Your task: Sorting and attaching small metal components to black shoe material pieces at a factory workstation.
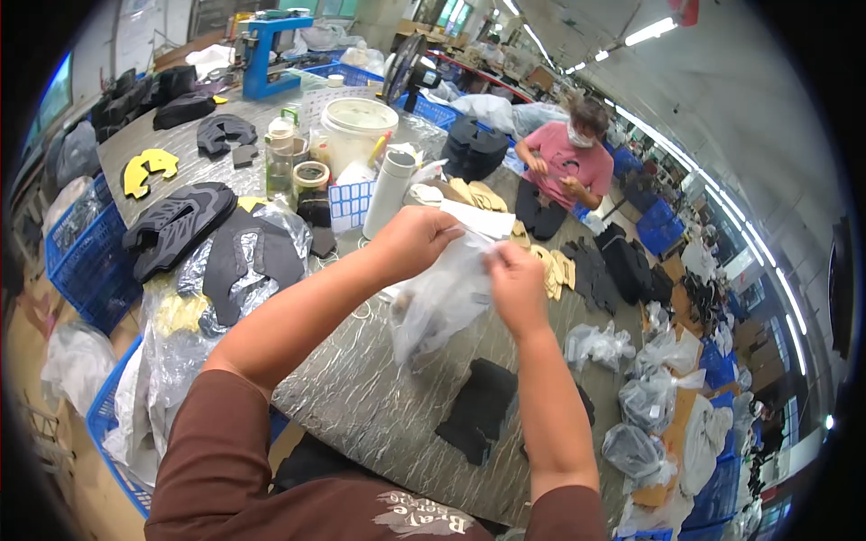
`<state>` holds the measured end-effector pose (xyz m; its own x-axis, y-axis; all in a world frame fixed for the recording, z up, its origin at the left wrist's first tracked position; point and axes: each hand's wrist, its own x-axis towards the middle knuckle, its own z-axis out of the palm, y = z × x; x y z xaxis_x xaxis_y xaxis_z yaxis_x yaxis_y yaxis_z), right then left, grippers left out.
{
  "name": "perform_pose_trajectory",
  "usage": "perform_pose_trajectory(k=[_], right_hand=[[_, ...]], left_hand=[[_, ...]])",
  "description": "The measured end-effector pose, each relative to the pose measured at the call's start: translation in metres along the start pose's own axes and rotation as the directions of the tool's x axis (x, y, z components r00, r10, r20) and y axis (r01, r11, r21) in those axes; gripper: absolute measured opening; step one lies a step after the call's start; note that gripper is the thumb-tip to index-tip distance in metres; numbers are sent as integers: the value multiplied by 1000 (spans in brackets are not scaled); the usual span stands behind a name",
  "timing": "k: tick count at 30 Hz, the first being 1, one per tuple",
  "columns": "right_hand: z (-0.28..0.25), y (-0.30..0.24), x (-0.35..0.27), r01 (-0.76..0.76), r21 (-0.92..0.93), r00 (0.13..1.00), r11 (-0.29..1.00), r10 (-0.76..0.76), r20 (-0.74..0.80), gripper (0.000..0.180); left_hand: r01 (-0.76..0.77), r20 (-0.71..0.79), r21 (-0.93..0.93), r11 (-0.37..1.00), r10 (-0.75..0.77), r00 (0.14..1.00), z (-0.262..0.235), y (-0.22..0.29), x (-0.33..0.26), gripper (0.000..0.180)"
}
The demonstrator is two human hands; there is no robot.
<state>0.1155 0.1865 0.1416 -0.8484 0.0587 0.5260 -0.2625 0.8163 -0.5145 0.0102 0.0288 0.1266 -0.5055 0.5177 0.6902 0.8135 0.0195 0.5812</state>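
Observation:
Above the table, a clear plastic bag (pixel 433 311) hangs between my two hands, with something darker inside that I cannot make out. My left hand (pixel 417 242) pinches the bag's upper left edge. On the other upper corner my right hand (pixel 517 284) is closed with bent fingers. A white sheet (pixel 478 219) shows just behind the bag's top. Below my right hand lies a black foam piece (pixel 478 410) on the table. Beige shaped pieces (pixel 557 272) lie just beyond that hand, and dark grey pieces (pixel 591 275) sit to their right.
At left are black foam pads (pixel 185 230), a yellow piece (pixel 147 171) and blue crates (pixel 95 261). A white bucket (pixel 359 126), jars and a white bottle (pixel 390 192) stand behind my left hand. Filled plastic bags (pixel 649 401) line the right side. Across the table sits a masked co-worker (pixel 568 158).

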Motion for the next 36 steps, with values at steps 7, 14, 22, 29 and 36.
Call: perform_pose_trajectory(k=[7,14,22,29,36], right_hand=[[-32,3,19,-209,486,942,849,309,-133,16],[-44,9,25,-167,401,927,901,281,-246,17],[-60,8,4,-167,321,929,932,257,-266,21],[-50,-11,-3,-113,243,990,963,131,-59,20],[-60,-21,-18,-20,136,860,991,86,-503,18]], left_hand=[[22,315,241,970,-100,944,-5,22,-29,113],[253,-75,117,961,-245,967,7,-18,-49,10],[267,-51,-390,881,-310,949,-7,11,14,19],[169,9,0,986,-169,986,-7,25,28,23],[-14,-194,54,998,25,981,-11,24,34,16]])
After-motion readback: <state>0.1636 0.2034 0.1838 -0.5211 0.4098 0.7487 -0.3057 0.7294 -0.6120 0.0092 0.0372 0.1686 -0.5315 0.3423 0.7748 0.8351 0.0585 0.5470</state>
